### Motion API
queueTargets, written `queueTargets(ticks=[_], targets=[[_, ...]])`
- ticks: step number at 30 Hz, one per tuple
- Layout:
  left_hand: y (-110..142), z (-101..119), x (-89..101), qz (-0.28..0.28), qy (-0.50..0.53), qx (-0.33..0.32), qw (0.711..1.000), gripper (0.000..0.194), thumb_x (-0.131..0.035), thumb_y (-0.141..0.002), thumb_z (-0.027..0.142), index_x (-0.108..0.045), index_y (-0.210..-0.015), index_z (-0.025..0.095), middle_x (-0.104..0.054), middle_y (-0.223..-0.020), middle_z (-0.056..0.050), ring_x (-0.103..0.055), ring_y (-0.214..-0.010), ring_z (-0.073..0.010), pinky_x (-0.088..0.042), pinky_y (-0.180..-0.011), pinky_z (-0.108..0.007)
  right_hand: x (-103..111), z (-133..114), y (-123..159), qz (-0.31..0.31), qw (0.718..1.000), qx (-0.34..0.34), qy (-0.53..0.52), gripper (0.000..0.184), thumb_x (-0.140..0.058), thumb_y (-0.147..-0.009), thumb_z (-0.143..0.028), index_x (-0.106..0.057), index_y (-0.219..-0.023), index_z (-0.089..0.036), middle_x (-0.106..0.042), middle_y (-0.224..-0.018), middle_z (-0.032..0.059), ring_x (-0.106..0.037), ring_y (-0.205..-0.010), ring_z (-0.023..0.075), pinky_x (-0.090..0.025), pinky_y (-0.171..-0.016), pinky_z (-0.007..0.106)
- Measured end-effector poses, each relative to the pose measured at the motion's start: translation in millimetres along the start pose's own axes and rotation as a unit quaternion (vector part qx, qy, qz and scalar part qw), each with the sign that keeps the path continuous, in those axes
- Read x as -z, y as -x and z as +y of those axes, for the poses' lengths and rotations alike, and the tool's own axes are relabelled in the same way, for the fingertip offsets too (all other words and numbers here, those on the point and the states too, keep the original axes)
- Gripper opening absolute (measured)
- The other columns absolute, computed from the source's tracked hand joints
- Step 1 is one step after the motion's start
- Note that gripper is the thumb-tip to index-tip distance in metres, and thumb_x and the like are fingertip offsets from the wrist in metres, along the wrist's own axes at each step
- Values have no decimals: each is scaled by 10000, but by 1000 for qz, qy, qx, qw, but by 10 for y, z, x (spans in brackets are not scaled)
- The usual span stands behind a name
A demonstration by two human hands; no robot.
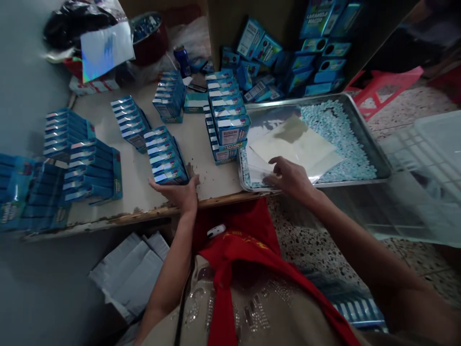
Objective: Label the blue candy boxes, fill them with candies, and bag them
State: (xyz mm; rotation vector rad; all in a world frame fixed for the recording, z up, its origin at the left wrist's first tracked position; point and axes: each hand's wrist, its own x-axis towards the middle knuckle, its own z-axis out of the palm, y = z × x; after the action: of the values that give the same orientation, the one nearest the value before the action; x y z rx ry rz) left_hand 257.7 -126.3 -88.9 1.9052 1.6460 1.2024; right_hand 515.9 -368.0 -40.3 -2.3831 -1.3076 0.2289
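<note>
About seven rows of blue cartons stand on the bench (201, 144), with one metal tray (374, 154) of pale blue tablets at three o'clock and one clear plastic sheet (298, 144) lying in it. The left hand (178, 192) lies flat, fingers apart, against the foot of the nearest carton row (166, 156) at the bench's chipped front edge, while the right hand (290, 178) reaches into the tray, fingertips seemingly pinching the sheet's near corner. At one o'clock loose cartons (288, 53) pile up on a speckled floor (309, 240).
</note>
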Motion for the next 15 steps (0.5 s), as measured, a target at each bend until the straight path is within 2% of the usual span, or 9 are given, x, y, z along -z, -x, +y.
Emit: queueTargets(ticks=[2,3,5,7,9,11,13,14,15], targets=[[-144,81,-52,9,-6,15,1000,1357,-969,-687,220,-42,-1672,118,-301,-1734,-360,-367,-1679,-400,-329,-1381,-555,82,-41,19,-13,1000,19,17,298,-609,-1014,-347,-754,-1230,-201,-822,-1042,114,-753,-950,270,-559,-861,380],[-220,95,-10,2,-3,13,1000,1311,-936,-697,198,-59,-1667,114,-307,-1733,-348,-372,-1677,-390,-312,-1391,-545,120,-59,31,-7,1000,20,22,299,-575,-1045,-336,-776,-1222,-202,-829,-1071,120,-760,-992,276,-564,-895,393],[-332,81,201,-24,14,-8,1000,1281,-886,-700,173,-61,-1679,121,-281,-1754,-318,-341,-1691,-373,-268,-1412,-524,183,-75,70,4,999,31,16,350,-534,-1092,-352,-787,-1283,-204,-831,-1152,124,-760,-1064,284,-574,-953,418],[-338,28,505,-54,33,-55,996,1299,-865,-702,181,-42,-1706,143,-216,-1795,-281,-255,-1724,-368,-199,-1435,-514,224,-73,142,-22,997,68,6,367,-522,-1117,-380,-785,-1323,-227,-819,-1239,115,-740,-1154,300,-576,-1018,458],[-201,-47,789,-78,36,-102,991,1311,-878,-708,217,-42,-1716,166,-171,-1816,-255,-199,-1739,-377,-151,-1444,-523,233,-89,253,-66,992,103,24,353,-577,-1105,-428,-776,-1332,-245,-778,-1362,127,-688,-1272,351,-562,-1082,529],[51,-134,972,-84,20,-111,990,1310,-917,-706,259,-66,-1699,176,-181,-1801,-268,-238,-1721,-393,-177,-1436,-550,211,-165,385,-73,990,102,65,458,-706,-1037,-511,-728,-1399,-232,-676,-1531,170,-590,-1408,430,-515,-1153,611],[324,-211,1050,-82,2,-93,992,1316,-961,-700,301,-83,-1673,181,-205,-1776,-294,-288,-1701,-398,-236,-1418,-568,169,-320,507,-48,991,78,97,719,-833,-937,-555,-630,-1524,-192,-551,-1651,221,-493,-1490,497,-455,-1206,658],[430,-239,1069,-83,1,-81,993,1333,-985,-689,326,-88,-1665,186,-204,-1774,-302,-293,-1700,-396,-256,-1412,-569,146,-423,554,-40,991,66,109,795,-863,-915,-530,-586,-1568,-172,-523,-1665,239,-478,-1494,511,-442,-1211,659],[497,-258,1088,-90,13,-66,994,1354,-1007,-673,354,-96,-1661,196,-201,-1780,-302,-301,-1699,-390,-278,-1406,-561,125,-534,590,-39,990,53,125,771,-857,-927,-472,-579,-1574,-157,-541,-1637,251,-503,-1465,508,-452,-1194,648]])
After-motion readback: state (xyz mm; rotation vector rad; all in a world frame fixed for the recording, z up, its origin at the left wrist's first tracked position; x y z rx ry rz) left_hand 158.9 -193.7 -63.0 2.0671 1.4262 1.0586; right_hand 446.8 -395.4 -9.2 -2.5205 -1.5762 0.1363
